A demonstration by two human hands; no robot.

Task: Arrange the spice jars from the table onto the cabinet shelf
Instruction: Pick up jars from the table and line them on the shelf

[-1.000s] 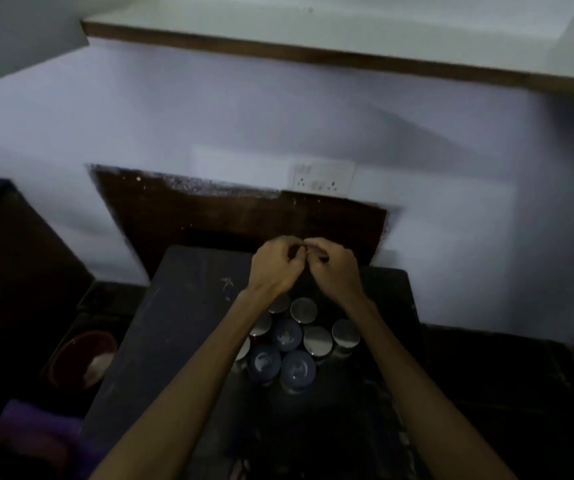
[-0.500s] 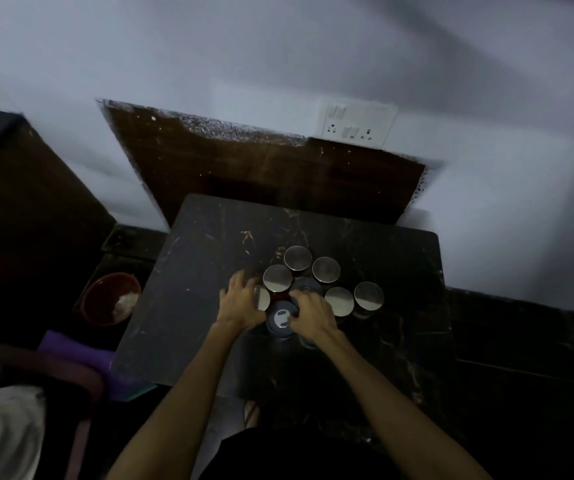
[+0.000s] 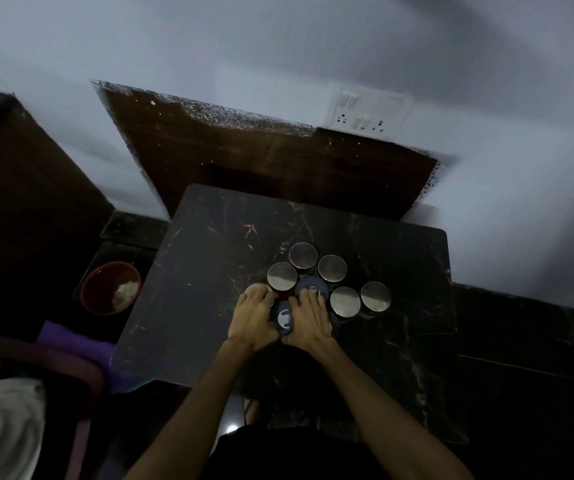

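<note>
Down on the dark marble tabletop (image 3: pixel 400 341), near its middle: a tight cluster of spice jars, five steel-lidded (image 3: pixel 303 255) toward the far edge, dark blue-lidded ones nearer. Left hand (image 3: pixel 252 317) and right hand (image 3: pixel 310 320) side by side over the near jars, flanking one blue-lidded jar (image 3: pixel 284 319); fingers laid forward over neighbouring lids, actual grasp impossible to tell. Beyond the left edge, on the floor: red bowl (image 3: pixel 96 289). On the wall behind: white switch plate (image 3: pixel 368 112).

Silver-lidded jars (image 3: pixel 303 255) and blue-lidded ones (image 3: pixel 284 319) stand on a black, pale-veined table (image 3: pixel 209 271); a red bowl (image 3: pixel 98 292) sits at nine o'clock.
</note>
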